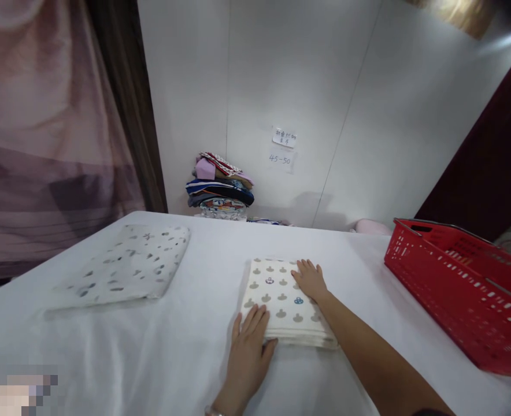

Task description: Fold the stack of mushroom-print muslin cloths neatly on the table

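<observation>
A folded cream cloth (281, 303) printed with small grey shapes lies on the white table (173, 346) in front of me. My left hand (247, 352) rests flat on its near left corner, fingers stretched out. My right hand (311, 279) lies flat on its far right part, fingers spread. Neither hand grips anything.
A larger folded white cloth (125, 267) with grey spots lies at the table's left. A red plastic basket (463, 286) stands at the right edge. A pile of folded coloured clothes (221, 188) sits by the white wall behind the table. A curtain hangs at the left.
</observation>
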A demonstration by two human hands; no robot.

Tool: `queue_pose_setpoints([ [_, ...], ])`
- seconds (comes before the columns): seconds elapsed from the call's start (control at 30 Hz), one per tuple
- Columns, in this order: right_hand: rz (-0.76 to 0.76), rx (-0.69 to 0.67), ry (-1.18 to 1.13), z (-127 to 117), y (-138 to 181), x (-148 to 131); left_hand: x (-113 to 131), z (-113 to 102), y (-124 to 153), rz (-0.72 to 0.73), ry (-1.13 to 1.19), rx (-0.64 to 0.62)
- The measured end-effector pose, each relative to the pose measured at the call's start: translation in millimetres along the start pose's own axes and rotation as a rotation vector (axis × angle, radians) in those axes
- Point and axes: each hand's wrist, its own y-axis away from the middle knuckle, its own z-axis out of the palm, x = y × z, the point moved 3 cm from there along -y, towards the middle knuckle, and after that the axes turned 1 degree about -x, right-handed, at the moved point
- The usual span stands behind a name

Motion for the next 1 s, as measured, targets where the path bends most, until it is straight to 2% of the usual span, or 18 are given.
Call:
queue_pose_setpoints([
  [0.1, 0.001, -0.008, -0.019, -1.6, -0.8, -3.2, -0.3, -0.5, -0.2, -0.004, -0.001, -0.002],
  [0.3, 0.070, -0.099, -0.165, -21.8, -4.4, 3.0, 0.3, -1.9, -0.8, -0.017, 0.015, -0.012],
  [0.37, 0.091, -0.051, -0.163, -25.3, -0.3, 9.0, 0.2, -1.4, -1.0, -0.022, 0.025, -0.009],
  [0.5, 0.049, 0.055, -0.122, -12.1, 17.0, 16.0, 0.4, -1.4, -1.8, -0.019, 0.048, 0.007],
  [0.67, 0.038, 0.033, -0.091, 4.5, 28.4, 15.0, 3.1, -5.1, -2.7, -0.031, 0.048, -0.020],
  [0.9, 0.073, -0.107, -0.064, -19.6, 23.2, 13.1, 11.5, -13.4, -3.3, -0.039, 0.053, -0.043],
  [1.0, 0.024, -0.085, -0.063, -29.3, 28.5, -5.7, 13.6, -15.1, -2.8, -0.046, 0.055, -0.047],
])
